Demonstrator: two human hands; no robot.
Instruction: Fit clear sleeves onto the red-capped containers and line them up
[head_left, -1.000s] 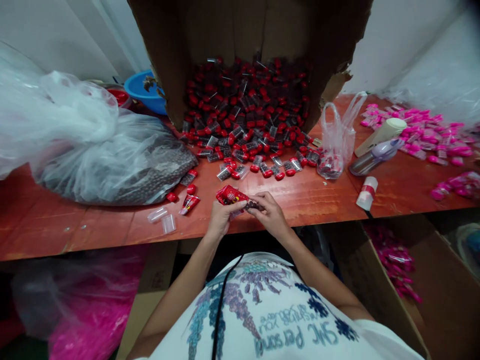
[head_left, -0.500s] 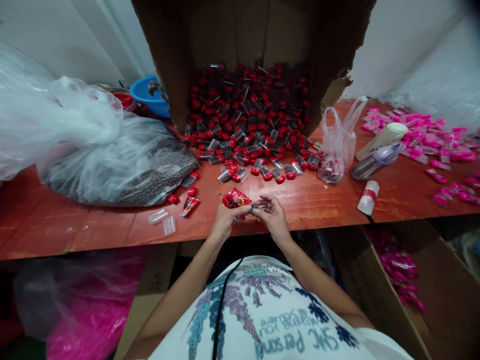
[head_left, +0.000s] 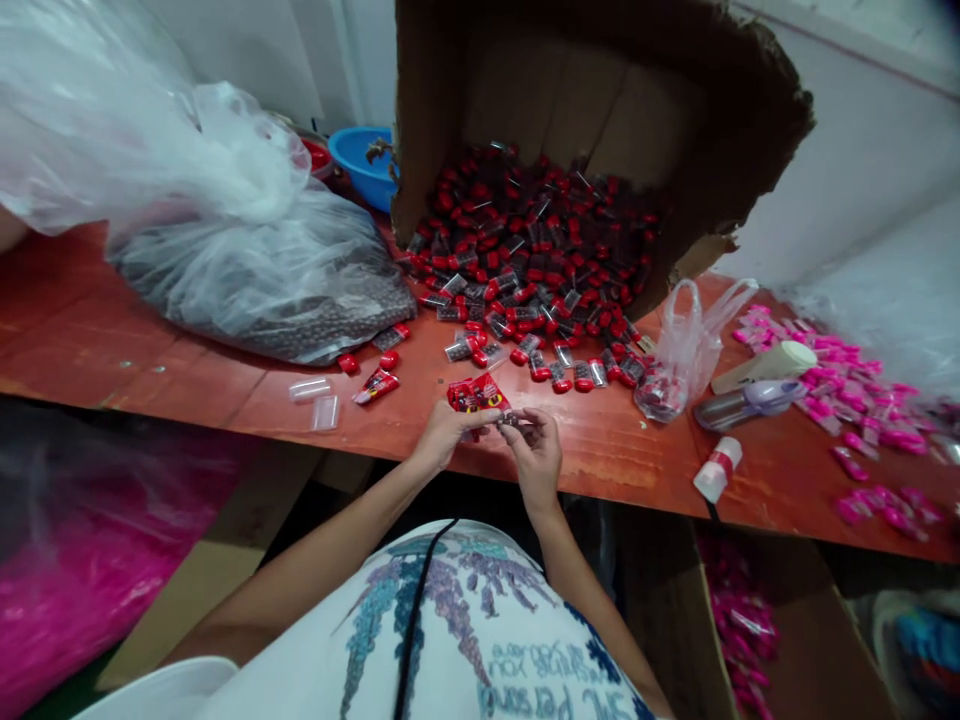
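Observation:
Over the front of the red table (head_left: 247, 385), my two hands meet fingertip to fingertip. My left hand (head_left: 441, 437) is closed on red printed packets (head_left: 476, 394) that fan out above its thumb. Fingers of my right hand (head_left: 537, 460) pinch at a small dark item touching the left thumb tip; its kind is too small to make out. Left of the hands lie a red printed packet (head_left: 377, 386), a red cap (head_left: 388, 361) and clear empty plastic cases (head_left: 325, 412). Beyond them, many small clear cases with red caps and dark contents (head_left: 525, 270) spill from a cardboard box.
The torn cardboard box (head_left: 427, 100) lies on its side at the back. A plastic bag of dark beads (head_left: 322, 320) sits left, near a blue basin (head_left: 364, 165). To the right are a knotted clear bag (head_left: 667, 375), a bottle (head_left: 742, 405), a white roll (head_left: 718, 470) and pink pieces (head_left: 892, 390).
The head view has tilted, so the table now slopes down to the right. Both hands stay together at the packets, with the right fingers slightly more curled.

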